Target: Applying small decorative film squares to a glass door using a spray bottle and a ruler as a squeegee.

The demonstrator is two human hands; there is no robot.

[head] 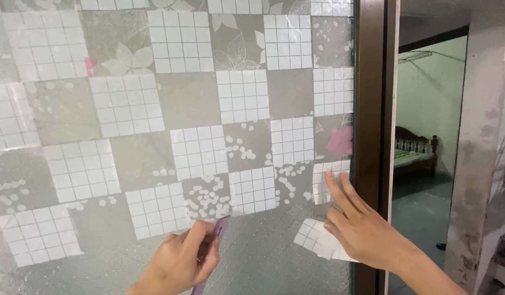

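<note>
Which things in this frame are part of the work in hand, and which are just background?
In use:
- left hand gripping a flat purple plastic scraper
- right hand pressed on a peeling white grid-patterned film patch
- textured glass pane covered in grey-and-white patterned film

Background:
- dark brown door frame
- wooden bed in the green-walled room
- stained concrete pillar

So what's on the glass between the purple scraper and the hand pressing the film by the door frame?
In the head view, between the purple scraper in the left hand and the right hand lies bare textured glass, plus a loose peeled flap of gridded film beside the right hand.
</note>
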